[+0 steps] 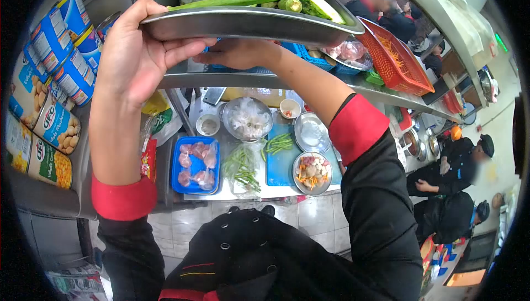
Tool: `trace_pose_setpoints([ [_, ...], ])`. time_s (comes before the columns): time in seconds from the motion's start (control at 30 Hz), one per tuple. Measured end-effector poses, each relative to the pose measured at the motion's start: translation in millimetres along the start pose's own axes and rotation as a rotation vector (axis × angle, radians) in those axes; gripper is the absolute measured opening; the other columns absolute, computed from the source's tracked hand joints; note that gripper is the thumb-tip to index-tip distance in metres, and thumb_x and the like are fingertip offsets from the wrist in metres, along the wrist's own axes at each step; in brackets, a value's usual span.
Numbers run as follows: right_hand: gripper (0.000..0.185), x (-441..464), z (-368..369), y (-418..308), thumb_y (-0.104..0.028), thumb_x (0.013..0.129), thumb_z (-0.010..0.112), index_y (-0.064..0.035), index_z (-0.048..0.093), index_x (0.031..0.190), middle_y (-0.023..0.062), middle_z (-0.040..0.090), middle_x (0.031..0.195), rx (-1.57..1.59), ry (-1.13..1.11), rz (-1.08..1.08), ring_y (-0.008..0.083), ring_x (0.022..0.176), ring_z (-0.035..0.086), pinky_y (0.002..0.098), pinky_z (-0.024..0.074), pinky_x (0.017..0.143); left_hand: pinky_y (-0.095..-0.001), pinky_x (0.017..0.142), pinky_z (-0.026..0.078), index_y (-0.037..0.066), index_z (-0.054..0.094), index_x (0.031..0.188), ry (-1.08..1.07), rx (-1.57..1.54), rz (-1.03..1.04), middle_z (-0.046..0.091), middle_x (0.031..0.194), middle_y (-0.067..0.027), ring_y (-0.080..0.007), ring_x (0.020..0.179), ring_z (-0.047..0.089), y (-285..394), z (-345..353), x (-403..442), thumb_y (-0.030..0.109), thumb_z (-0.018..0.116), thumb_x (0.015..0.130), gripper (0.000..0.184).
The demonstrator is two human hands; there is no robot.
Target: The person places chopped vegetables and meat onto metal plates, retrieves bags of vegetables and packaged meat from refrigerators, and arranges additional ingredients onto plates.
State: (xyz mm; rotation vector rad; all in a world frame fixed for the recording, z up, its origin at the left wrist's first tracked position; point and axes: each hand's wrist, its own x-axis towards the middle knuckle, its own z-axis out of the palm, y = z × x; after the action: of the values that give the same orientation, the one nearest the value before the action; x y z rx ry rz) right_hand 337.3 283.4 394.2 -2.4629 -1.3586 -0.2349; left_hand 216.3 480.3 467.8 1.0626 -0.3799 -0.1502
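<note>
Both raised: left hand (137, 47) gripping metal tray (254, 25), right hand (241, 53) beneath, grip unclear.

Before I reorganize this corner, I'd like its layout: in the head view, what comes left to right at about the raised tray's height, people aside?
Stacked blue cans → metal tray → red basket.

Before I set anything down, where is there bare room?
On the blue board, a small patch on your side of the loose beans, between the bagged greens and chopped mix. Crowded: around the large bowl and inside the tray.
</note>
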Motion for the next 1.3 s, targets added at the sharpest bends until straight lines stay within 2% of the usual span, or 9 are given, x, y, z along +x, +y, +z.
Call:
trace_pose_setpoints([
  [0.27,0.03,-23.4,7.6,24.5,-0.032,0.09,0.068,-0.0113,0.069,0.111,0.0122,0.069,0.109,-0.317,0.91,-0.386,0.0302,0.1,0.065,0.0431,0.0508,0.088,-0.0423,0.081,0.063,-0.017,0.056,0.107,-0.032,-0.03,0.017,0.064,0.11,-0.0344,-0.0469,0.098,0.067,-9.5,-4.2,4.4,0.022,0.042,0.096,0.043],
  [0.4,0.021,-122.8,-9.6,-33.1,-0.027,0.089,0.07,-0.0064,0.071,0.087,0.0164,0.063,0.069,-0.148,0.66,0.188,0.0374,0.064,0.063,0.042,0.0507,0.058,-0.0408,0.08,0.063,-0.016,0.057,0.107,0.085,-0.051,0.016,0.065,0.108,-0.0333,-0.0446,0.096,0.068,-31.6,4.4,0.1,0.022,0.044,0.095,0.042],
  [0.5,0.035,-220.6,38.3,-39.3,-0.025,0.094,0.065,0.0023,0.058,0.074,0.0197,0.052,0.062,0.091,0.562,0.574,0.0356,0.055,0.05,0.0407,0.0418,0.054,-0.0408,0.083,0.061,-0.015,0.057,0.108,0.1,-0.041,-0.013,0.067,0.106,-0.0298,-0.0413,0.094,0.07,-54.5,-3.2,-1.9,0.022,0.044,0.096,0.041],
  [0.67,0.041,-386.3,175.7,20.0,-0.043,0.095,0.057,-0.005,0.065,0.082,0.0213,0.068,0.077,-0.045,0.153,1.194,0.0414,0.074,0.067,0.0518,0.0523,0.067,-0.04,0.081,0.062,-0.013,0.058,0.104,0.143,-0.017,-0.062,0.068,0.104,-0.0292,-0.0405,0.091,0.07,-96.9,-21.7,2.8,0.02,0.046,0.094,0.036],
  [0.9,0.03,-454.7,224.3,79.6,-0.032,0.091,0.059,-0.0039,0.069,0.087,0.0225,0.068,0.086,-0.028,-0.082,1.135,0.0427,0.083,0.066,0.0494,0.0529,0.076,-0.0378,0.078,0.061,-0.005,0.059,0.107,0.154,-0.002,-0.071,0.068,0.105,-0.027,-0.036,0.092,0.071,-108.6,-31.2,6.4,0.022,0.05,0.094,0.032],
  [1.07,0.02,-444.3,159.8,50.7,0.001,0.081,0.059,-0.0053,0.073,0.095,0.0177,0.071,0.09,-0.054,0.246,1.223,0.0291,0.081,0.071,0.037,0.0549,0.077,-0.034,0.068,0.062,0.003,0.054,0.126,0.177,0.113,-0.091,0.068,0.109,-0.0242,-0.0306,0.085,0.073,-104.7,-38.1,-0.6,0.041,0.053,0.098,0.046],
  [1.17,0.026,-485.1,183.7,58.1,0.001,0.078,0.064,-0.0061,0.071,0.103,0.0166,0.071,0.091,0.607,0.272,1.177,0.0262,0.084,0.07,0.0347,0.0541,0.077,-0.0324,0.066,0.063,0.004,0.053,0.129,0.108,0.069,-0.077,0.068,0.109,-0.0228,-0.0295,0.085,0.073,-104.2,-29.7,-9.9,0.046,0.05,0.1,0.051],
  [1.23,0.031,-497.3,191.3,35.0,-0.002,0.075,0.069,-0.0054,0.07,0.105,0.0146,0.071,0.095,0.473,0.401,1.073,0.0257,0.087,0.07,0.0345,0.0537,0.079,-0.0303,0.065,0.063,0.005,0.043,0.141,0.121,0.123,-0.086,0.064,0.119,-0.0228,-0.027,0.086,0.073,-108.5,-33.5,-20.5,0.054,0.044,0.101,0.064],
  [1.3,0.037,-511.7,195.2,12.1,-0.007,0.074,0.075,-0.0034,0.066,0.11,0.0132,0.07,0.104,0.112,0.416,1.425,0.0264,0.091,0.07,0.0359,0.0542,0.081,-0.0291,0.063,0.062,0.008,0.033,0.148,0.14,0.146,-0.039,0.062,0.122,-0.0216,-0.0259,0.085,0.073,-114.8,-38.6,-36.9,0.056,0.042,0.101,0.068],
])
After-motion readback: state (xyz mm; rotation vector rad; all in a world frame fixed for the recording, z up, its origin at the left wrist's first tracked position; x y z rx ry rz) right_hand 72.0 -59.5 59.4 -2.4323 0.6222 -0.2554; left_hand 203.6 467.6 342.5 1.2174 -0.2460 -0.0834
